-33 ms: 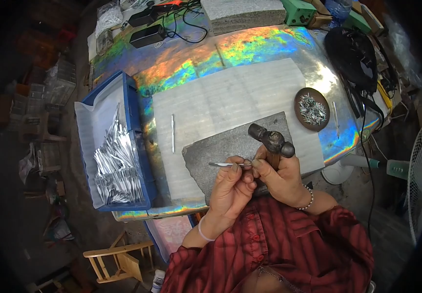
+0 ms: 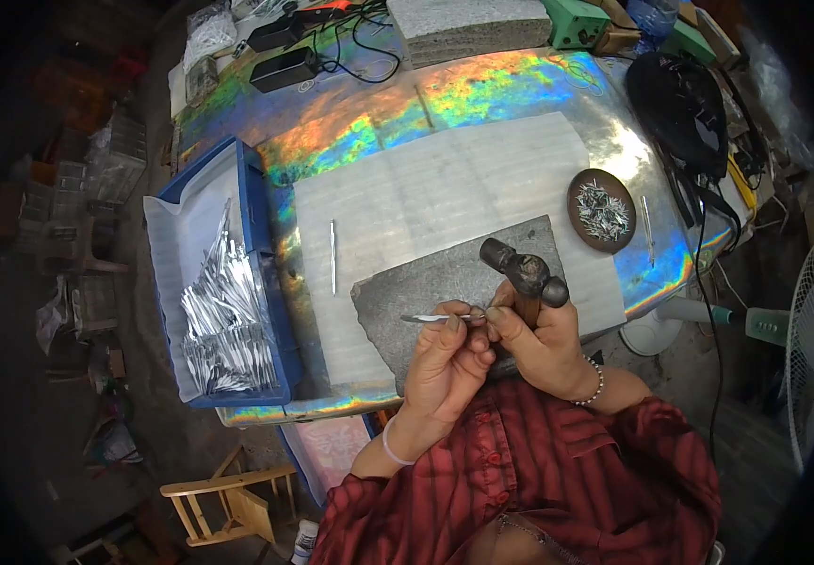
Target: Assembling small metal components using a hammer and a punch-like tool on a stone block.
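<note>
Above a grey stone slab [image 2: 426, 275], my left hand [image 2: 447, 367] pinches a slim silver metal piece [image 2: 420, 318] between thumb and fingers, its free end pointing left. My right hand [image 2: 544, 348] is closed around the handle of a ball-peen hammer [image 2: 526, 273], whose dark head sticks up past the fingers. The right thumb and fingertip also meet at the inner end of the metal piece; whatever lies between them is too small to make out. Both hands' fingertips almost touch. Another slim silver rod [image 2: 334, 256] rests left of the slab on the white foam sheet [image 2: 445, 174].
On the left stands a blue bin [image 2: 280, 330] heaped with similar silver pieces. A round brown dish [image 2: 574, 218] of small metal bits sits right of the slab, beside thin rods [image 2: 648, 231]. Farther back are a thick grey block [image 2: 473, 40], black adapters [image 2: 284, 68] and a black bag [image 2: 675, 113].
The slim metal piece has turned slightly in my left fingers, its free end dipping a little. The hammer head has shifted by a hair; both hands otherwise stay in place.
</note>
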`<action>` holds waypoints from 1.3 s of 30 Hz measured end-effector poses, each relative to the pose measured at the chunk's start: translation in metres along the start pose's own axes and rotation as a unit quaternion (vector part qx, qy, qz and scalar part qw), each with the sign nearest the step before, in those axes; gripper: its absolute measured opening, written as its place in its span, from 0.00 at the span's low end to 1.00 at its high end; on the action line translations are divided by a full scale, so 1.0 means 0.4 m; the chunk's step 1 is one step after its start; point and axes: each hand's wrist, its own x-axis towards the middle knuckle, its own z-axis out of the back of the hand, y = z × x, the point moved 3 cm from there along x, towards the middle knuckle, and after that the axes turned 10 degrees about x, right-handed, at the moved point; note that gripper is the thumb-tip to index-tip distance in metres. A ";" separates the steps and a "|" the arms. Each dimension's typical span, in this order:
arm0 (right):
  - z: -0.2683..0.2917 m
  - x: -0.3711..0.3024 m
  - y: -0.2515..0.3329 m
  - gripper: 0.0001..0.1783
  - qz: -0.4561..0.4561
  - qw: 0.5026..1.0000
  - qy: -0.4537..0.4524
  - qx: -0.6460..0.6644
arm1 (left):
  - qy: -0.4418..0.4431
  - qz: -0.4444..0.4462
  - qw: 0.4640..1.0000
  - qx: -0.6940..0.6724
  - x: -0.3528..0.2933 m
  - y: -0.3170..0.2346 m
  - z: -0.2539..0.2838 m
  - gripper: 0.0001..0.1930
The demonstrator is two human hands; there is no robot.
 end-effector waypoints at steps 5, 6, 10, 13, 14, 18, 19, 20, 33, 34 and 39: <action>-0.004 -0.005 0.020 0.09 0.118 0.978 0.025 -0.169 | -0.012 -0.092 0.987 0.128 -0.011 -0.012 -0.017 0.09; -0.008 -0.005 0.024 0.11 0.176 0.965 0.029 -0.192 | -0.012 -0.092 0.988 0.127 -0.015 -0.012 -0.019 0.09; -0.004 -0.009 0.024 0.13 0.114 0.983 0.065 -0.128 | -0.010 -0.101 0.981 0.165 -0.025 -0.023 -0.017 0.08; 0.029 0.008 -0.008 0.17 -0.042 0.992 0.113 0.043 | -0.010 -0.103 0.978 0.179 -0.039 -0.040 -0.014 0.08; 0.044 0.013 -0.001 0.18 -0.074 0.992 0.104 0.016 | -0.015 -0.115 0.974 0.196 -0.044 -0.051 -0.011 0.08; 0.079 0.017 0.052 0.19 -0.079 0.962 0.117 -0.234 | -0.050 -0.180 0.942 0.280 -0.063 -0.105 0.033 0.07; 0.080 0.014 0.052 0.20 -0.064 0.933 0.131 -0.330 | -0.052 -0.179 0.942 0.281 -0.067 -0.113 0.043 0.07; 0.067 0.010 0.051 0.22 -0.043 0.931 0.157 -0.327 | -0.060 -0.187 0.935 0.295 -0.073 -0.120 0.050 0.08; 0.007 0.017 -0.042 0.20 0.066 0.942 0.158 -0.288 | -0.049 -0.147 0.851 0.502 -0.074 -0.134 0.027 0.04; 0.016 0.016 -0.035 0.19 0.035 0.952 0.147 -0.267 | -0.045 -0.144 0.839 0.523 -0.066 -0.131 0.028 0.04; 0.071 -0.012 -0.034 0.15 -0.066 0.975 0.106 -0.183 | -0.040 -0.117 0.764 0.634 -0.041 -0.133 0.034 0.04</action>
